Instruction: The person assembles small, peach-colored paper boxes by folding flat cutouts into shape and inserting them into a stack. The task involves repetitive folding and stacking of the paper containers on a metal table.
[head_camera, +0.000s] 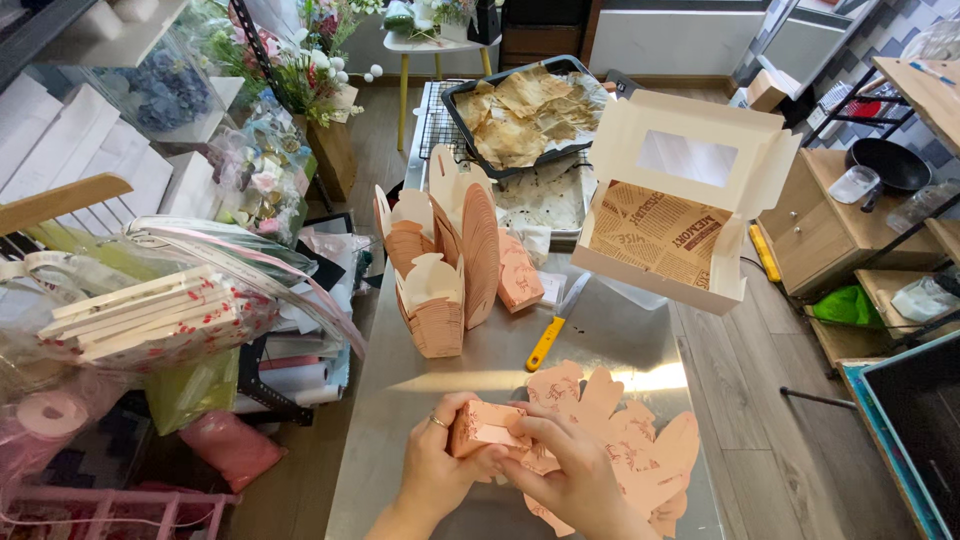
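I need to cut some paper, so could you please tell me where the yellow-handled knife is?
In the head view, the yellow-handled knife lies on the steel table, just right of the stack of folded pink boxes and left of the open white box.

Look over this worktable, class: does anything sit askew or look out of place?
The white window box juts past the steel table edge, lid open. A yellow-handled knife lies loose among pink cartons. Crumpled baking paper fills the black tray.
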